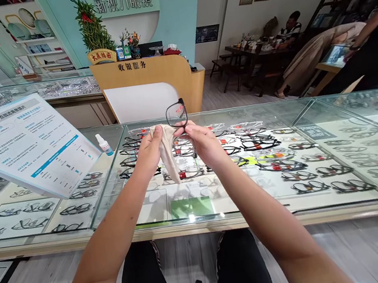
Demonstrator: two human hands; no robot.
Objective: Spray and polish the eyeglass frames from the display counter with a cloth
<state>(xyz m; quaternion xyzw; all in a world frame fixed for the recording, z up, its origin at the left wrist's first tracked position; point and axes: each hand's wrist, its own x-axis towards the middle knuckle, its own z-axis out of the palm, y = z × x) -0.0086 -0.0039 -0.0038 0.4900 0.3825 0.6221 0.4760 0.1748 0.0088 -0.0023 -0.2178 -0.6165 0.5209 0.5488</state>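
Note:
A pair of black-framed glasses (177,114) is held upright above the glass counter (278,112), one lens standing up. My right hand (204,144) is closed on the frame near its lower part. My left hand (150,150) pinches a beige cleaning cloth (168,152) that hangs down beside the glasses and touches them. Both hands meet over the middle of the counter.
Under the glass lie several rows of spectacle frames (266,148). A small spray bottle (104,145) stands left of my hands beside a tilted printed sign (26,144). A wooden cashier desk (150,82) is behind. People sit and stand at the far right (357,45).

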